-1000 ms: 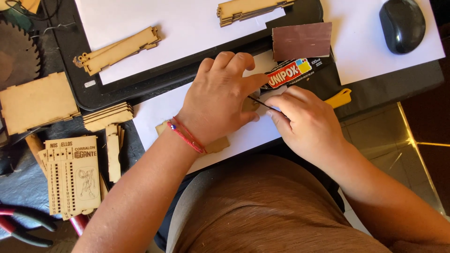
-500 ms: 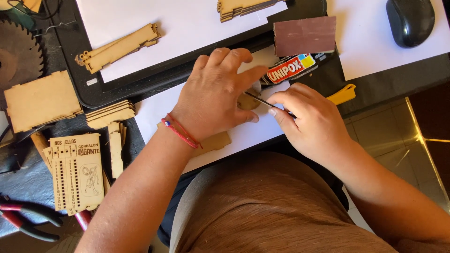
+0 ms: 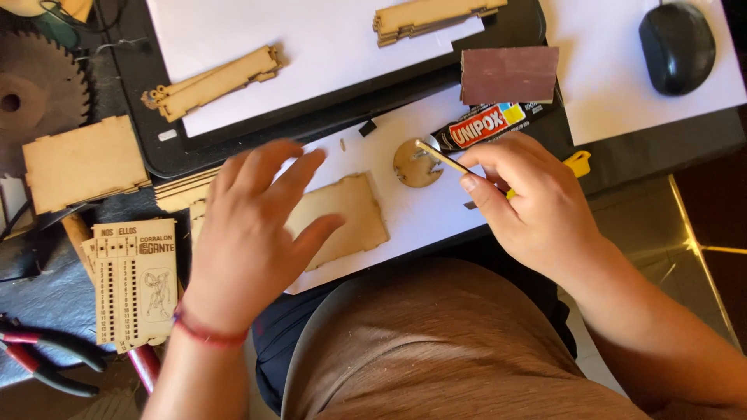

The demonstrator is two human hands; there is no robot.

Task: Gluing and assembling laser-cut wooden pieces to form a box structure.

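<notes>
My right hand (image 3: 529,206) pinches a thin wooden stick (image 3: 441,155) whose tip rests on a small round wooden disc (image 3: 415,164) lying on white paper (image 3: 424,210). My left hand (image 3: 253,233) hovers with fingers spread over a flat rectangular wooden panel (image 3: 346,214), touching or just above it. A glue tube (image 3: 486,124) lies just beyond the disc, and a yellow-handled tool (image 3: 577,162) peeks out behind my right hand.
A brown sanding block (image 3: 510,74), a black mouse (image 3: 677,47), several laser-cut wooden parts (image 3: 210,82) on a black tray (image 3: 148,140), a wooden box piece (image 3: 82,163), a printed wooden sheet (image 3: 134,284), a saw blade (image 3: 35,93) and red pliers (image 3: 47,362) lie around.
My left hand has lifted off the disc and moved left over the rectangular panel, uncovering the disc. My right hand still holds the stick to the disc.
</notes>
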